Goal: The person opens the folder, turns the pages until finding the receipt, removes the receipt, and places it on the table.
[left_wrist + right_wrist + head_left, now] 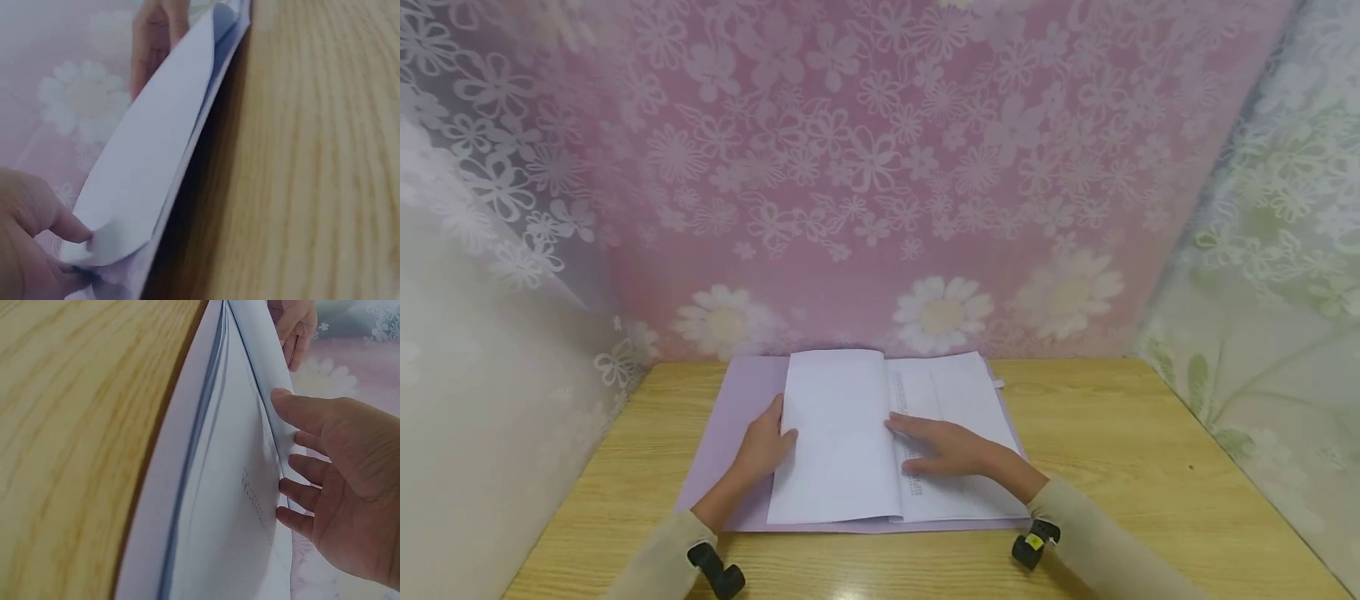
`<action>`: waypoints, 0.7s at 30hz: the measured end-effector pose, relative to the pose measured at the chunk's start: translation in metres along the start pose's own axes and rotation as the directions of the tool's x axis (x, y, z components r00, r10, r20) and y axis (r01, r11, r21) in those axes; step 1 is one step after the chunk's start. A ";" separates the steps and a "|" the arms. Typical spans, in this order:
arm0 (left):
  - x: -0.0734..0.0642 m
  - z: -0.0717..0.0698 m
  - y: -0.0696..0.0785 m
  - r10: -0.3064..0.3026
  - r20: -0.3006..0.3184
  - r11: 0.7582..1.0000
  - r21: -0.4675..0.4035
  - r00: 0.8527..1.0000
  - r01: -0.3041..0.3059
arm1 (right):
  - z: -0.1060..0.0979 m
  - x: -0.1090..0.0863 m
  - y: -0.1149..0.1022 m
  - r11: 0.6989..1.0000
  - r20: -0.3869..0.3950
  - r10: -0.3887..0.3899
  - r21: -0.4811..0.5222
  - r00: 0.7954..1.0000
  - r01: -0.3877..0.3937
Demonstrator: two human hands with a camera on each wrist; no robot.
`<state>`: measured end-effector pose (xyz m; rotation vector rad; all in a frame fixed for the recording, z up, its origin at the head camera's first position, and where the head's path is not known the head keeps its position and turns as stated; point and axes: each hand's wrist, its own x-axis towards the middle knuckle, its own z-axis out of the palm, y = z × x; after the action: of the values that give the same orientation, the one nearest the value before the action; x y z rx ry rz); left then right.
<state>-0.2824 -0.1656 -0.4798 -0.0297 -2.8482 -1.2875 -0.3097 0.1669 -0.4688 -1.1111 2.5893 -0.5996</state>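
Note:
A lilac folder [748, 392] lies spread on the table with white paper sheets inside. The left-hand sheet [835, 433] is blank on top; small print runs along the right-hand sheet [955, 392] near the fold. My left hand [765, 446] pinches the outer edge of the left sheet, thumb on top and fingers beneath, and the sheet's edge curves up in the left wrist view. Over the fold, my right hand [951, 448] has its fingers spread and loosely bent, fingertips [290, 487] right at the sheets and nothing gripped.
The wooden table [1090, 433] stretches to both sides of the folder. A white tab [998, 383] sticks out at the folder's right edge. Flowered curtain-like cloth [865, 208] hangs behind the table and along both sides. Each wrist bears a black camera strap [1037, 542].

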 end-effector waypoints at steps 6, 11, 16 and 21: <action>-0.006 0.005 0.002 0.144 0.095 0.976 0.149 0.985 -0.157 | 0.001 0.001 -0.001 1.000 0.007 0.010 -0.015 1.000 -0.009; -0.002 0.006 0.005 0.255 0.201 0.927 0.228 0.946 -0.299 | -0.001 -0.001 -0.004 1.000 0.001 0.008 0.005 1.000 -0.008; 0.000 0.004 0.013 0.243 0.311 0.895 0.293 0.919 -0.336 | 0.000 -0.003 -0.006 1.000 -0.007 0.022 0.007 1.000 -0.022; 0.000 -0.001 0.022 0.176 0.342 0.912 0.296 0.923 -0.284 | 0.001 -0.001 -0.006 1.000 -0.012 0.028 0.010 1.000 -0.027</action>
<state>-0.2823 -0.1515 -0.4628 -0.5996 -3.1565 -0.7908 -0.3046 0.1640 -0.4668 -1.0702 2.6048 -0.6144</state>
